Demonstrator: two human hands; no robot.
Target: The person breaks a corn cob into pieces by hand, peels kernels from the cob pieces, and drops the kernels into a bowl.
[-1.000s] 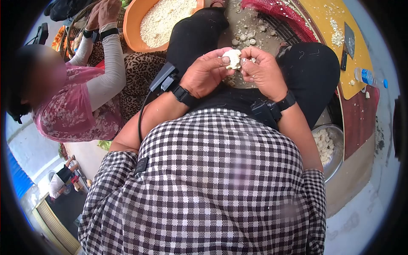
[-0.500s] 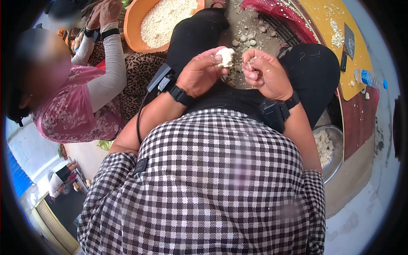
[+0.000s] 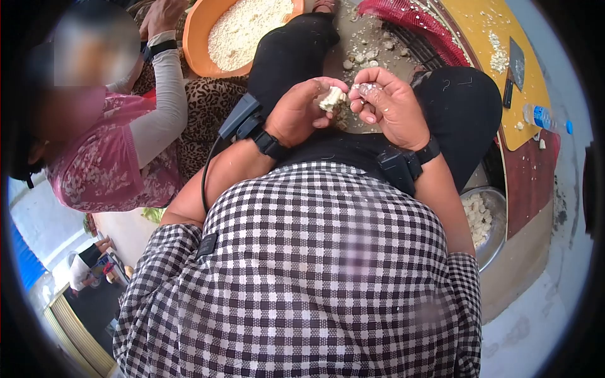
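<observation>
Head view: we hold garlic bulb in our left hand, fingers curled round it, over our lap. Our right hand just beside it, not touching bulb, pinching papery peel at fingertips. Bulb sits between our two hands. Peel scraps on floor beyond. Orange basin of peeled cloves far left; metal bowl of cloves by our right elbow. Cleaver on yellow table; water bottle near it, label unreadable. No writing we can read.
</observation>
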